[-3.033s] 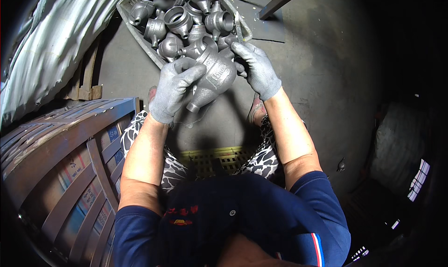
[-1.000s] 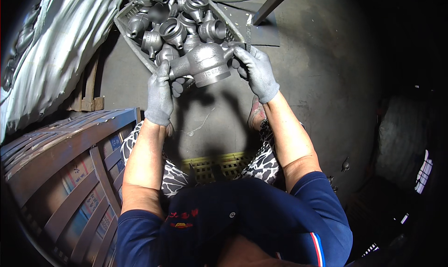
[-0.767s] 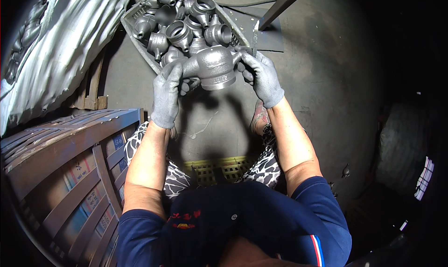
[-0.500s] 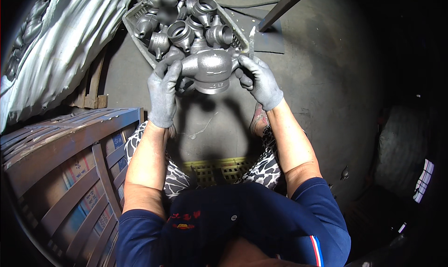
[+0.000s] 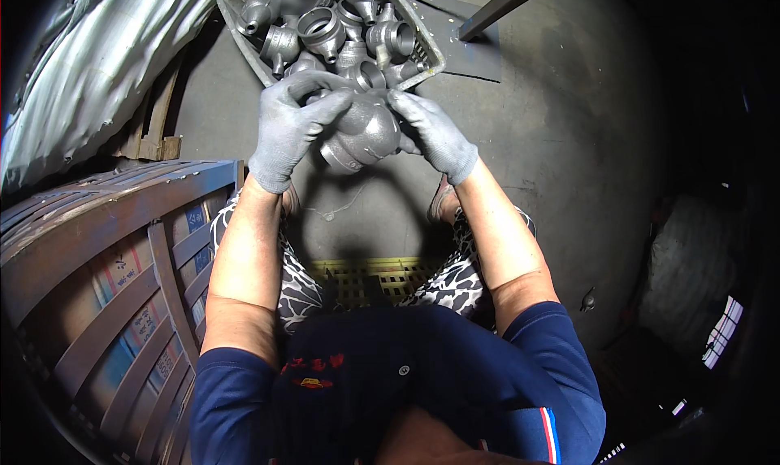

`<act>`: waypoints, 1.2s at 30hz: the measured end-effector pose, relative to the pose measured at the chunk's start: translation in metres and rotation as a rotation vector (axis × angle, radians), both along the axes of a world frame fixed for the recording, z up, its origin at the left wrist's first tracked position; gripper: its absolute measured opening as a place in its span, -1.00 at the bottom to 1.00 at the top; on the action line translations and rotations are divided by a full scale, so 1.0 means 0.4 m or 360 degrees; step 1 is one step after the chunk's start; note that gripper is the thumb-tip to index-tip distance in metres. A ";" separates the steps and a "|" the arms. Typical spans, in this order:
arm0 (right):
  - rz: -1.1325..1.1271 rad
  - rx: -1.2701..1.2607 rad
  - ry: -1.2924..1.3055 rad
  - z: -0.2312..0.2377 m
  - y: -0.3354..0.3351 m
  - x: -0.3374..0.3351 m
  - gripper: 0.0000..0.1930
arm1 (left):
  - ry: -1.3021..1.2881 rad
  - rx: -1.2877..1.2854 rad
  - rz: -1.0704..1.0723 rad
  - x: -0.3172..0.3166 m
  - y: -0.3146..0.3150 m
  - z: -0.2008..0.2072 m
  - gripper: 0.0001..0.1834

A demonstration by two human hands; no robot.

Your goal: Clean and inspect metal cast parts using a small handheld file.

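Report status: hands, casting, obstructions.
Gloved left hand and right hand gripping bulbous gray metal casting. Crate of similar castings just beyond. Nothing seen obstructing either hand.

Over at ten o'clock I can see creased white sheeting (image 5: 106, 83) bulging out, and below it, between eight and nine, a slatted frame (image 5: 89, 233) with printed cartons (image 5: 118, 266) showing through its gaps. A dark metal leg (image 5: 512, 6) slants in at one o'clock, a pale sack (image 5: 686, 262) slumps in shadow past three, and a yellow lattice crate (image 5: 406, 263) sits at six.

Floor (image 5: 561, 152) lies open rightward; the crate (image 5: 433, 69) blocks ahead.
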State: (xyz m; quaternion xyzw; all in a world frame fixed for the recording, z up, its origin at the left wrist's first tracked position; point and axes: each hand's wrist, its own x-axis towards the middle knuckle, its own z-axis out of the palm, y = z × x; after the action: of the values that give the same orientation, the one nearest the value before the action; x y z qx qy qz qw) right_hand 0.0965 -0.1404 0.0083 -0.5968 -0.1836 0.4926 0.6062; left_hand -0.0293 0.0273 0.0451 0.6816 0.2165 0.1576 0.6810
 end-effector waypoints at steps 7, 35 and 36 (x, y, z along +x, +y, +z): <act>-0.0052 0.0044 0.1005 0.023 0.014 -0.062 -0.50 | -0.0025 -0.0339 0.0175 0.026 -0.008 0.011 -0.65; -0.0037 -0.0073 -0.0524 0.094 -0.025 -0.028 -0.55 | -0.0321 -0.0898 0.0162 -0.023 -0.021 -0.067 -0.67; 0.0044 -0.0086 -0.0623 0.096 -0.029 -0.034 -0.57 | -0.0254 -0.0956 0.0249 -0.021 -0.019 -0.064 -0.65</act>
State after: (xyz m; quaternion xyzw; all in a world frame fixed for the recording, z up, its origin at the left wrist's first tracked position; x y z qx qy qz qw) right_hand 0.0830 -0.1519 0.0467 -0.6947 -0.2928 0.3803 0.5358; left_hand -0.0377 0.0198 0.0195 0.4168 0.2510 0.1915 0.8524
